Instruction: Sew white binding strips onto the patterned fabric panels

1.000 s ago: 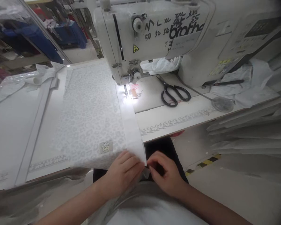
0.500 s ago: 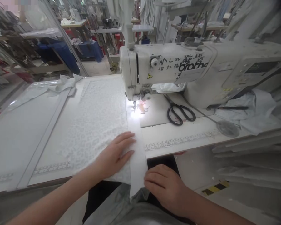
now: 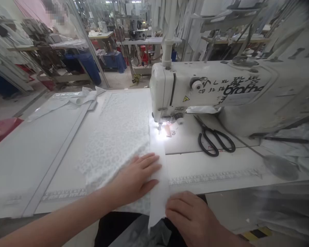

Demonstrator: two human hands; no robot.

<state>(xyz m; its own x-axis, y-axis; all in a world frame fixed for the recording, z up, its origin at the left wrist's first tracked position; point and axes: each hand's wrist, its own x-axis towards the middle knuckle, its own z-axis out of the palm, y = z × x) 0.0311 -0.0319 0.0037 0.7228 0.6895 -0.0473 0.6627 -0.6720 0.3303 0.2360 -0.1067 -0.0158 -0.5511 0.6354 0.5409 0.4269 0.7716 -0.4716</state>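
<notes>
My left hand [image 3: 137, 178] lies flat with its fingers stretched out, on pale leopard-patterned fabric [image 3: 118, 133] and the edge of a white fabric strip [image 3: 159, 195]. The strip runs from the table's front edge up beneath the lit presser foot [image 3: 160, 128] of a white sewing machine [image 3: 167, 89]. Near the strip's lower right edge, my right hand [image 3: 192, 214] has its fingers curled in and pinches that edge. Its thumb is hidden. The strip's lower end hangs over my lap.
Black scissors [image 3: 215, 137] lie right of the needle area, beside a thin rod with a round grey disc [image 3: 280, 167]. A printed ruler [image 3: 213, 176] runs along the table's front. Crumpled pale fabric [image 3: 285, 137] and a dark slim tool lie farther right. Clear sheeting [image 3: 48, 133] covers the left side.
The camera view has shifted, so the machine and table appear lower and farther right. Both hands stay at the strip, with little visible movement against the fabric.
</notes>
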